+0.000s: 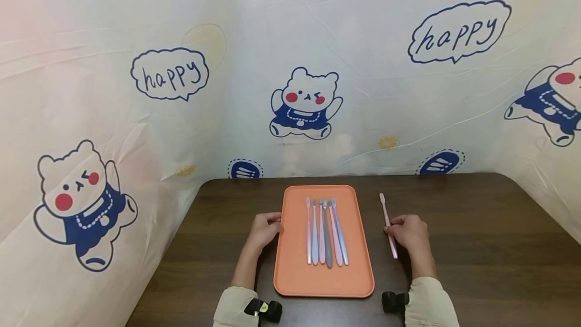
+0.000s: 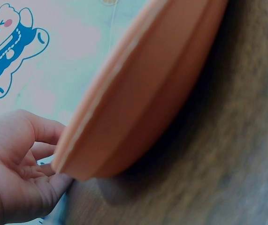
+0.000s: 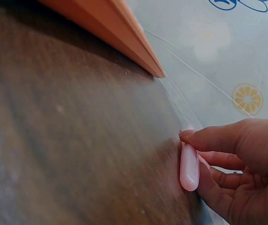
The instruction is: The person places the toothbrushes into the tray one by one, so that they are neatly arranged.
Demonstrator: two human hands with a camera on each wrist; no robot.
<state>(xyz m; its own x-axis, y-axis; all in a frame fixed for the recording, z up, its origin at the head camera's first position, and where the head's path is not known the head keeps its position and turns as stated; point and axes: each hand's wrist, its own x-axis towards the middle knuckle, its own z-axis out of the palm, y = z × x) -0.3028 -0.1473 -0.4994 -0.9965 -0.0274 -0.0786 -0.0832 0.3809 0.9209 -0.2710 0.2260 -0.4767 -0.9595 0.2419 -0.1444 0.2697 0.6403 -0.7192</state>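
An orange tray (image 1: 295, 281) lies on the table, and my left hand (image 1: 263, 231) grips its left rim. The left wrist view shows the fingers and thumb around the edge of the tray (image 2: 119, 108). Several toothbrushes (image 1: 328, 246) in pink, blue and grey lie side by side in the tray, heads toward the far end. To the right of the tray, my right hand (image 1: 412, 233) pinches a pink toothbrush (image 1: 385, 211) between thumb and fingers. Its head points away from me, and its rounded handle end (image 3: 189, 173) faces the right wrist camera, close over the table.
The dark brown wooden table (image 1: 490, 246) extends to both sides of the tray. Behind and beside it hangs a pale curtain (image 1: 254, 24) printed with bears and "happy" bubbles. Black wrist straps with small devices (image 1: 395, 302) sit on both sleeves.
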